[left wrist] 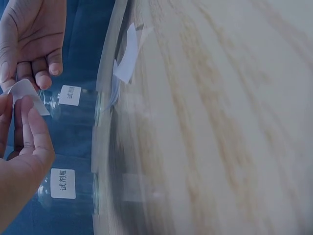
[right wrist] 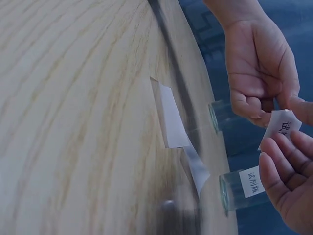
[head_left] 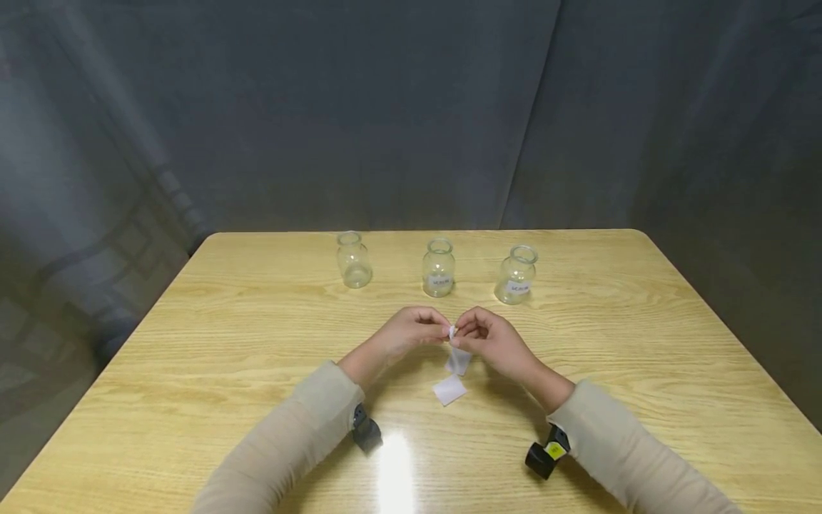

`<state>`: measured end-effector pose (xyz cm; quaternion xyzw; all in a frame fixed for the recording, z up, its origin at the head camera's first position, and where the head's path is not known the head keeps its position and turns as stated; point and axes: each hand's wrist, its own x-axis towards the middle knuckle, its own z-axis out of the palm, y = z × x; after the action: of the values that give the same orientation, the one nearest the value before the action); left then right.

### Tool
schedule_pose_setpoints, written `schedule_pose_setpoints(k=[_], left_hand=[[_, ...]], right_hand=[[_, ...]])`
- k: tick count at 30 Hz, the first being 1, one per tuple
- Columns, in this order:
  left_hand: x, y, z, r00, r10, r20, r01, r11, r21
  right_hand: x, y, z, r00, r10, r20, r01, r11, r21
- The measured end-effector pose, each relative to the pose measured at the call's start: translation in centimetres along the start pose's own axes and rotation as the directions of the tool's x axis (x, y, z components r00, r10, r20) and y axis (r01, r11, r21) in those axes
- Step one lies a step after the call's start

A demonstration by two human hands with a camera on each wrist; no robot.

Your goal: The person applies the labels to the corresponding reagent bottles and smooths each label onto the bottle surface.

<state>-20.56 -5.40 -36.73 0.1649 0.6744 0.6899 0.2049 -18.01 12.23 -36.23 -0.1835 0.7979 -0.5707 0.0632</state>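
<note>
A small white label (head_left: 452,333) is pinched between both hands above the middle of the table. My left hand (head_left: 411,333) grips it from the left with thumb and fingertips, and my right hand (head_left: 497,344) holds it from the right. Dark characters show on the held label (right wrist: 283,125) in the right wrist view, partly covered by fingers. Below the hands lie two white paper pieces, a nearer one (head_left: 449,390) and a farther one (head_left: 459,361), close together on the table.
Beyond the hands stand three glass jars: a left jar (head_left: 354,263) with no visible label, a middle jar (head_left: 439,265) and a right jar (head_left: 516,273), both with white labels. They stand on a wooden table (head_left: 257,335), with a dark curtain (head_left: 359,114) behind.
</note>
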Motion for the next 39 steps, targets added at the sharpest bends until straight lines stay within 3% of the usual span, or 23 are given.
schedule_pose_setpoints(k=[7, 16, 27, 39], left_hand=[[0.0, -0.1, 0.2, 0.999, 0.008, 0.041, -0.009, 1.0, 0.021], [-0.1, -0.4, -0.1, 0.998, -0.019, 0.055, 0.012, 0.992, 0.125], [-0.1, -0.4, -0.4, 0.999, -0.034, 0.006, 0.034, 0.999, 0.038], [-0.2, -0.5, -1.1, 0.997, -0.067, -0.031, 0.068, 0.996, 0.064]], right_hand=[[-0.2, -0.1, 0.2, 1.0, 0.005, 0.0, -0.005, 1.0, -0.014], [-0.3, 0.2, 0.1, 1.0, 0.002, 0.0, -0.002, 0.999, -0.037], [-0.2, 0.3, -0.1, 1.0, -0.019, -0.001, 0.019, 0.997, -0.077], [-0.3, 0.2, -0.8, 0.991, -0.023, 0.135, 0.03, 0.998, -0.048]])
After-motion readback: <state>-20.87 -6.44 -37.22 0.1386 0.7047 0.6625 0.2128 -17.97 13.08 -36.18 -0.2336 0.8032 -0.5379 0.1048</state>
